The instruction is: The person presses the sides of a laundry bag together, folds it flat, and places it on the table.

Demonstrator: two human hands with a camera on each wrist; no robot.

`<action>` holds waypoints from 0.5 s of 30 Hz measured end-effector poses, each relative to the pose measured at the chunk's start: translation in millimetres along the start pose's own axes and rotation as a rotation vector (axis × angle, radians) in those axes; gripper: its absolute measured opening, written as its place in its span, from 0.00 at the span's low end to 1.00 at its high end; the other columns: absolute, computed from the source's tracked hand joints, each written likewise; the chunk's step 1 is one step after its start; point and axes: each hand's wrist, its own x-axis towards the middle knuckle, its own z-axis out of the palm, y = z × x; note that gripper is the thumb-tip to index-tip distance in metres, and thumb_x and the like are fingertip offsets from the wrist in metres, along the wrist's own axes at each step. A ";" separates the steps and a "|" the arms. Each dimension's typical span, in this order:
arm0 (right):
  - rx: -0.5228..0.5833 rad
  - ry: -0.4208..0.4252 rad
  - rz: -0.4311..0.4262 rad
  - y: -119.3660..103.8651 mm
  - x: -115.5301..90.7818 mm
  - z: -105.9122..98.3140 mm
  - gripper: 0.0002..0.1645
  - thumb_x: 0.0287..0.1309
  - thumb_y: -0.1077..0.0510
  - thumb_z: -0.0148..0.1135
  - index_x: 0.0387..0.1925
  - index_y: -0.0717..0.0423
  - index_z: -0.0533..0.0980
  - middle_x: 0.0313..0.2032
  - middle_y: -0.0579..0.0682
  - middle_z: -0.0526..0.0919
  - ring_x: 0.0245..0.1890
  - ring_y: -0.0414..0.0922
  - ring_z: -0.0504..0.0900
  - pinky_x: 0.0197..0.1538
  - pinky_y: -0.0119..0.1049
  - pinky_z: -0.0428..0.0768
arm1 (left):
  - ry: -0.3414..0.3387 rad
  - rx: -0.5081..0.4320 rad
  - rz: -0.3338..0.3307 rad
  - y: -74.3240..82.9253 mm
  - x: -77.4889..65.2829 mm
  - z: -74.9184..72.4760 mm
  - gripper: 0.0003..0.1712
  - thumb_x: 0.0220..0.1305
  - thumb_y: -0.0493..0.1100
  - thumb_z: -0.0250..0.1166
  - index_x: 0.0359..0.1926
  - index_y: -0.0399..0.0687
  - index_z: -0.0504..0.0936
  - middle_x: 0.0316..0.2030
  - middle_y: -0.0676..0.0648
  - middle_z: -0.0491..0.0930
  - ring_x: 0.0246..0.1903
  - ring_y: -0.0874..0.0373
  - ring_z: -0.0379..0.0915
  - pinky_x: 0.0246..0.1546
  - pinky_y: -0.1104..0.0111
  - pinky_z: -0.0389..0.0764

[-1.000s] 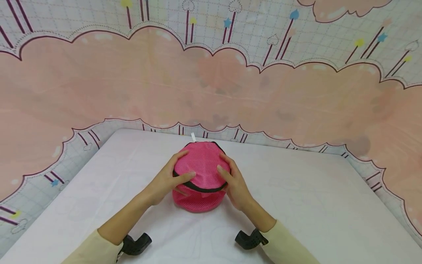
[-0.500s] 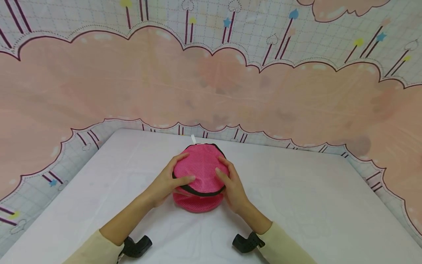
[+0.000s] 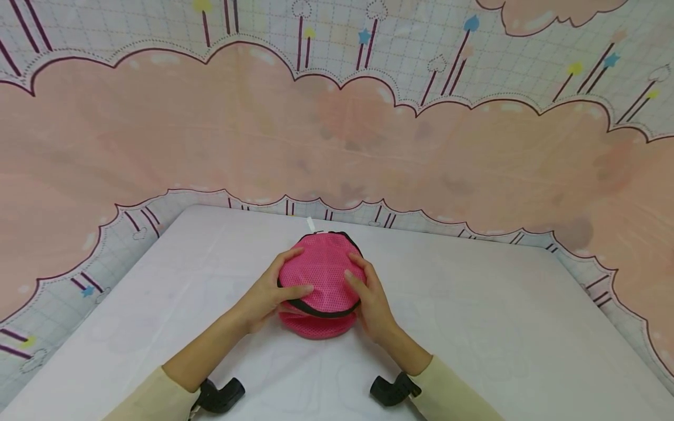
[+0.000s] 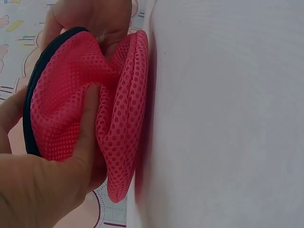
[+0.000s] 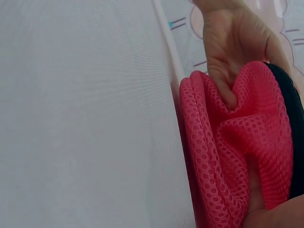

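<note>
A round pink mesh bag (image 3: 323, 275) with a black zipper band (image 3: 321, 311) around its upper rim stands on the white table, its soft side wall folded inward. My left hand (image 3: 265, 292) grips its left side, thumb on the top panel. From the right, my right hand (image 3: 375, 301) grips the opposite side, its thumb also on top. In the left wrist view a finger (image 4: 88, 123) presses into the crumpled mesh wall (image 4: 126, 114). The right wrist view shows the folded mesh (image 5: 213, 156) low against the table. Whatever is inside the bag is hidden.
The white-covered table (image 3: 474, 316) spreads out on both sides of the bag. A white tag (image 3: 310, 223) sticks up behind the bag. Behind the table hangs a peach and white patterned cloth (image 3: 337, 146). Black wrist devices (image 3: 223, 396) sit under both forearms.
The bag's top has sunk slightly toward the table and its side wall has folded flatter. Both hands have come down a little with it, still gripping its sides.
</note>
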 end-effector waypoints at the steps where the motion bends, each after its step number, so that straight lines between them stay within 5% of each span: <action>1: -0.002 0.002 -0.001 0.6 -0.2 -0.1 0.32 0.68 0.55 0.48 0.70 0.60 0.53 0.68 0.58 0.55 0.63 0.53 0.61 0.58 0.34 0.71 | 0.001 -0.002 -0.002 -0.6 -0.1 0.2 0.47 0.60 0.39 0.67 0.73 0.57 0.49 0.66 0.36 0.53 0.59 0.40 0.64 0.49 0.56 0.77; 15: -0.008 0.028 -0.016 6.1 -3.0 0.5 0.32 0.68 0.56 0.49 0.68 0.62 0.55 0.68 0.57 0.55 0.65 0.53 0.58 0.60 0.32 0.68 | 0.004 -0.046 -0.004 -6.2 -2.5 3.5 0.47 0.59 0.36 0.67 0.73 0.55 0.49 0.65 0.35 0.54 0.54 0.45 0.70 0.48 0.58 0.78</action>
